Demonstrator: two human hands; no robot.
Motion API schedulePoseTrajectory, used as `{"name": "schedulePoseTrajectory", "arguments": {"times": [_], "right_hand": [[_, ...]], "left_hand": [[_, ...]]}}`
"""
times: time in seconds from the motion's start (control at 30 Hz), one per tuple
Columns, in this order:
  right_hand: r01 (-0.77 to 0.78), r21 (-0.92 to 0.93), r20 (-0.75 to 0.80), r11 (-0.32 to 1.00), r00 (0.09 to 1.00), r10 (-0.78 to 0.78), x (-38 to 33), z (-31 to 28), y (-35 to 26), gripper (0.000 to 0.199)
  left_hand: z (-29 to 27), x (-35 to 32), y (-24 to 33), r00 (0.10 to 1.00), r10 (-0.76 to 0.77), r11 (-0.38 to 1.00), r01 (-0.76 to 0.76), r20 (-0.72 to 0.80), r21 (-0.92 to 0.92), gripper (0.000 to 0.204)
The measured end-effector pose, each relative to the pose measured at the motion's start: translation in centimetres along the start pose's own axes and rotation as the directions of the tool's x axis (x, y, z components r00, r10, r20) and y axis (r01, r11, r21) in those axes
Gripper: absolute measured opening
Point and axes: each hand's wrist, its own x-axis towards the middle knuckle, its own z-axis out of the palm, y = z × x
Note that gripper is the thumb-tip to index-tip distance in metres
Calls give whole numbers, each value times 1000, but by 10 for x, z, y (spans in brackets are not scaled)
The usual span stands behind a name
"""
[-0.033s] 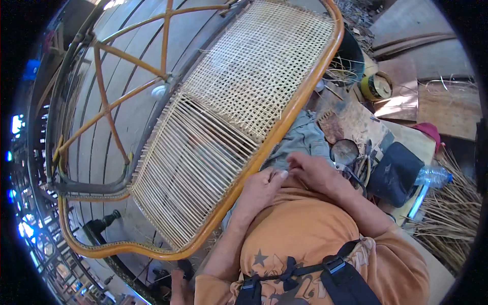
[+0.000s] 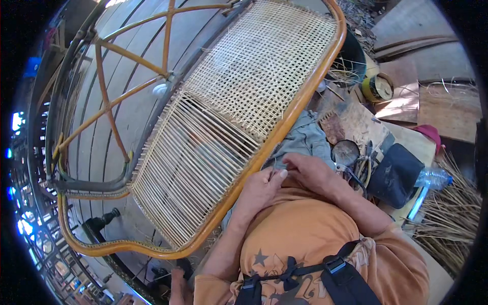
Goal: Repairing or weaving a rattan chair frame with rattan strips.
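Note:
My left hand [image 2: 262, 188] and my right hand [image 2: 310, 172] meet in front of my belly, beside the near rail of a rattan furniture frame [image 2: 292, 115]. Thumb and fingers of the left are pinched together. The right hand's fingers are curled close to the left thumb, their tips partly hidden. Whatever they pinch is too small to make out. Across the frame stretches a cane panel: its far part is a finished-looking open weave [image 2: 264, 61], while the near part has only parallel cane strands [image 2: 190, 168] running one way.
On my right, a low work surface carries a round dark dish [image 2: 346, 152], hand tools, a black pouch [image 2: 395, 175] and a plastic bottle [image 2: 432, 178]. Beyond stand a yellow tin [image 2: 377, 87] and a dark bucket [image 2: 353, 58]. Loose cane strips [image 2: 442, 213] lie at far right. Crossed rattan poles [image 2: 107, 107] rise at left.
My right hand has shifted slightly left, closer to the left hand. The frame and cane panel look the same.

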Motion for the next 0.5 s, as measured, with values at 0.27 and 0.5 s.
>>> {"name": "schedulePoseTrajectory", "arguments": {"times": [0.27,0.5], "right_hand": [[147,-292,147,945,983,-107,18,7,-23,30],[40,110,130,993,990,-54,21,-3,-8,21]], "left_hand": [[-12,3,-15,969,-240,953,247,62,-173,32],[-14,3,-24,998,56,949,-56,-9,-309,24]]}}
